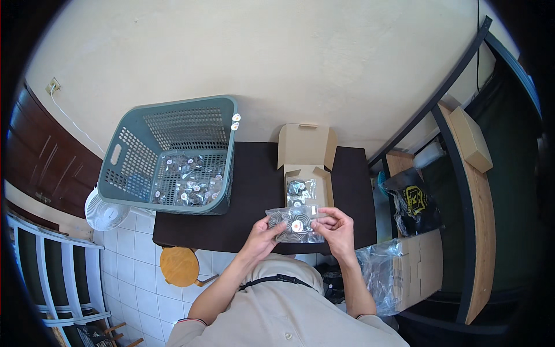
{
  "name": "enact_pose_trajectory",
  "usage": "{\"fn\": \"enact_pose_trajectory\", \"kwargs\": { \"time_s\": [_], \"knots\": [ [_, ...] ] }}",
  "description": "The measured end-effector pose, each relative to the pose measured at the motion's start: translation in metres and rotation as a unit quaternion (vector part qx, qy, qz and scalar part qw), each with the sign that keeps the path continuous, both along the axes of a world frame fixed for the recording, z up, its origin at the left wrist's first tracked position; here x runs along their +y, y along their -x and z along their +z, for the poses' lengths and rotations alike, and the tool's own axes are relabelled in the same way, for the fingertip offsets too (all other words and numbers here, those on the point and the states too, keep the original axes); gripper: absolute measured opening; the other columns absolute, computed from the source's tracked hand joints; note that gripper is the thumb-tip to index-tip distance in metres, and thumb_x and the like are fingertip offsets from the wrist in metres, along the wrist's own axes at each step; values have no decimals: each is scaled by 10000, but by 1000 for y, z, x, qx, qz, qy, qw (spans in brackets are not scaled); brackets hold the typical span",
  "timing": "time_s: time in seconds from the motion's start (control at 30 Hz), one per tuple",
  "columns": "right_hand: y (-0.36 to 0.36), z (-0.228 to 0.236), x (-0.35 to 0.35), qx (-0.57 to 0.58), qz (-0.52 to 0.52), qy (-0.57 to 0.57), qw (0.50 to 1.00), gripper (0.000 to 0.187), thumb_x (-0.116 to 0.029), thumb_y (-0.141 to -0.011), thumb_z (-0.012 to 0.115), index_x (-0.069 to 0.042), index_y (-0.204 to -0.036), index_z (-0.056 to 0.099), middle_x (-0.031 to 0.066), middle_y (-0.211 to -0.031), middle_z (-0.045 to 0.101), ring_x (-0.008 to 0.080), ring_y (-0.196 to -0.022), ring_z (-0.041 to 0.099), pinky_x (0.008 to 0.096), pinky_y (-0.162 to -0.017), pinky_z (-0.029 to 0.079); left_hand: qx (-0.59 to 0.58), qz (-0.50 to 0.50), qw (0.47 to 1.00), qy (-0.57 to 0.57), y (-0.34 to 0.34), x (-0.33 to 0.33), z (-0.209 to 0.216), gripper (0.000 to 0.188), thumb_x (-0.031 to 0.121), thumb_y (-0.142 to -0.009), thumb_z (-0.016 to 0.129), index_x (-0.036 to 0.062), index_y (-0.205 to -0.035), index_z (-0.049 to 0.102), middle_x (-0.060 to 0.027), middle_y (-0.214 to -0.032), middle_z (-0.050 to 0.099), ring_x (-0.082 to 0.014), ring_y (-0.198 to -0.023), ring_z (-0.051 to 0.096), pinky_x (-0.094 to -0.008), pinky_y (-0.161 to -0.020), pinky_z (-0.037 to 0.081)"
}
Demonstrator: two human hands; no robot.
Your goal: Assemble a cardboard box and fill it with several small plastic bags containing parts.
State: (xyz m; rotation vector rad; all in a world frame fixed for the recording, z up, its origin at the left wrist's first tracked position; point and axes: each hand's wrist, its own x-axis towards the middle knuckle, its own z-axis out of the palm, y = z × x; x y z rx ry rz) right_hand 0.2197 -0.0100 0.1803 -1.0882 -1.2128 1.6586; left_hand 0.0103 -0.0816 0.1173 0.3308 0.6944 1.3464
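Between my two hands, in front of my body, is a clear plastic packet (296, 231) with dark coiled pieces inside and a round white sticker near its middle. My left hand (261, 236) grips its left end, thumb on top. The right end is pinched by my right hand (334, 229). Just beyond the packet stands an open cardboard box (324, 185), lid raised toward the wall. Similar clear packets (298, 187) lie inside it, partly hidden by the held one. To the left, a grey-green plastic basket (167, 113) has several more stickered packets (193, 188) at its bottom.
The dark-topped table (254, 168) bears box and basket. A wooden stool (179, 267) and white fan (107, 208) stand at left. On the right are a shelf rack (483, 243), a black bag (413, 202) and flattened cardboard in plastic (419, 266).
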Motion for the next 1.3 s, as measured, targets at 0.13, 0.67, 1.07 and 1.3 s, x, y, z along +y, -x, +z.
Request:
{"fn": "enact_pose_trajectory", "kwargs": {
  "time_s": [0.13,0.67,1.07,1.3],
  "knots": [
    [-6,-13,-4,9,-2,54,999,319,117,-893,739,108,-1189,621,170,-928,755,182,-848,760,305,-763,655,-9,-68,996,55,8,5,4,391,64,-980,722,-26,-1331,575,-127,-1243,691,-223,-1124,701,-395,-1003,591],
    [-30,-71,2,21,77,153,985,174,70,-874,775,11,-1016,693,73,-916,740,133,-799,717,286,-695,602,140,-159,975,67,-9,13,-23,532,-39,-878,799,-48,-1342,539,-139,-1219,694,-250,-1086,710,-431,-923,648],
    [-31,-199,77,20,-144,145,979,277,190,-790,762,16,-966,636,156,-938,724,232,-793,745,345,-739,649,338,-98,920,171,28,27,-59,512,279,-1003,735,-28,-1336,498,-208,-1083,720,-250,-930,751,-344,-809,635],
    [-13,-240,120,-161,-305,96,934,309,39,-765,861,53,-1006,670,208,-992,738,295,-844,754,369,-723,619,354,-106,914,169,34,45,-68,419,283,-998,743,-19,-1241,584,-180,-1039,739,-237,-910,751,-335,-785,622]
  ]
}}
